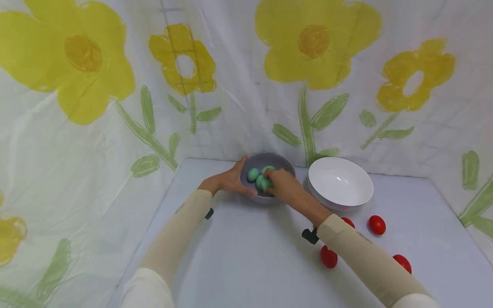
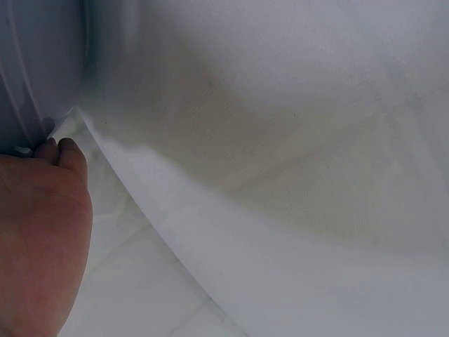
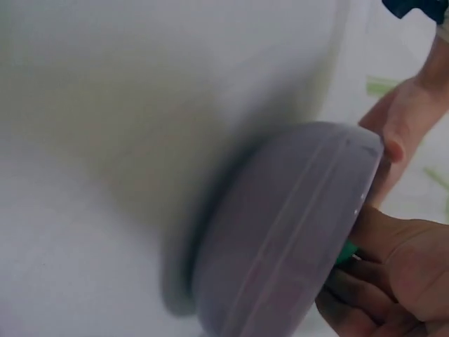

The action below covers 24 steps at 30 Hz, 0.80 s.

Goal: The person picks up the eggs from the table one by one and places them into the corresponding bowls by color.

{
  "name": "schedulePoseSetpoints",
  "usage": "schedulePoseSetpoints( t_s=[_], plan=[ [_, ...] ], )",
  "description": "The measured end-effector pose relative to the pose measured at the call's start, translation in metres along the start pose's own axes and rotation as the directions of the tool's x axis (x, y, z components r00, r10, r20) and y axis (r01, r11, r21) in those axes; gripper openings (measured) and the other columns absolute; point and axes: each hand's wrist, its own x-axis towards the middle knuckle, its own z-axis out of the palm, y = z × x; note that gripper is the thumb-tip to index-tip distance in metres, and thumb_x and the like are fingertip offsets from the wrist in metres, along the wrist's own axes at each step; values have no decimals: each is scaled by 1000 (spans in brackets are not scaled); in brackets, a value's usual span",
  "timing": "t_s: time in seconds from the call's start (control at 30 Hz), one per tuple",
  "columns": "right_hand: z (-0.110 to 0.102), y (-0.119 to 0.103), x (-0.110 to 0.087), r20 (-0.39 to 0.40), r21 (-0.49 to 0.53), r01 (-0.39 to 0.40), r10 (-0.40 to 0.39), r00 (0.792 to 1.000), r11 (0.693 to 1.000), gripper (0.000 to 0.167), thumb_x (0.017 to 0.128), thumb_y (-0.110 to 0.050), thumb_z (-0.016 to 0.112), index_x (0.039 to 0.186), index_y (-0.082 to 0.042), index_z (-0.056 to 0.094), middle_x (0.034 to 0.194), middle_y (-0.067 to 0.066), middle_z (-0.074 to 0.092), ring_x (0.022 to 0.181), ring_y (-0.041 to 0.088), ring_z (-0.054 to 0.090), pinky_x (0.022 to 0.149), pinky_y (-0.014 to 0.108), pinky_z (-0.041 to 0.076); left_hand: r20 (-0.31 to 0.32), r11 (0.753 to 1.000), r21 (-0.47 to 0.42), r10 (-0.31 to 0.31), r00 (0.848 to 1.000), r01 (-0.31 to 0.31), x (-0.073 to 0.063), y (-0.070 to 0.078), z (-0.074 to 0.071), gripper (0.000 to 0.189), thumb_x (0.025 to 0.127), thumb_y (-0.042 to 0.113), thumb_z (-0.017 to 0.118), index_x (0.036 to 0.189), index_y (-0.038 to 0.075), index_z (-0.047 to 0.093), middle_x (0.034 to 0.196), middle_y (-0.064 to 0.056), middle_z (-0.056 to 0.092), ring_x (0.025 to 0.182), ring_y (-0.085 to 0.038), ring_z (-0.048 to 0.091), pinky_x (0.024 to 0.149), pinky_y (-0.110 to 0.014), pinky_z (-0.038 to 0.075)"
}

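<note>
A grey bowl (image 1: 284, 163) stands at the back of the table with several green eggs (image 1: 253, 174) inside. My left hand (image 1: 232, 179) holds the bowl by its left side, thumb toward the front and fingers toward the back. Reaching over the bowl's right rim, my right hand (image 1: 283, 185) pinches a green egg (image 1: 267, 183) among the others. In the right wrist view the bowl's outer wall (image 3: 280, 232) hides most of that egg, and only a bit of green shows by the fingers.
Right of the grey bowl is a white bowl (image 1: 340, 182) with nothing in it. Several red eggs lie on the table (image 1: 239, 256) around my right forearm, among them one red egg (image 1: 376, 225) in front of the white bowl. A flowered curtain (image 1: 246, 94) hangs behind.
</note>
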Motion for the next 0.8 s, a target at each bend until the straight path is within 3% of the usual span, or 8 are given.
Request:
schedulePoseSetpoints(
  t_s=[0.13, 0.43, 0.8],
  plan=[
    [4, -1, 2, 19, -67, 23, -22, 1000, 997, 36, 87, -12, 89, 119, -5, 74, 101, 7, 75, 89, 23, 68, 81, 42, 57, -1, 1000, -13, 0, 1000, 0, 1, 0, -1, 155, 69, 78, 85, 167, 26, -23, 177, -3, -16, 164, -25, -5, 130, -51, 14],
    [10, -3, 7, 47, -111, 40, -35, 998, 993, 31, 85, -7, 89, 113, -4, 76, 108, 11, 76, 91, 26, 70, 81, 43, 58, 2, 1000, -15, 1, 1000, -1, 1, -1, -2, 155, 68, 80, 84, 167, 27, -23, 177, -1, -17, 163, -23, -7, 130, -50, 12],
    [14, -2, 14, 77, -190, 58, -44, 996, 980, 21, 85, 0, 85, 102, -6, 74, 88, 6, 70, 78, 24, 63, 71, 42, 55, -1, 1000, -15, 14, 1000, -14, -1, -1, -1, 153, 71, 76, 85, 168, 22, -21, 177, -3, -16, 163, -24, -6, 130, -51, 13]
  ],
)
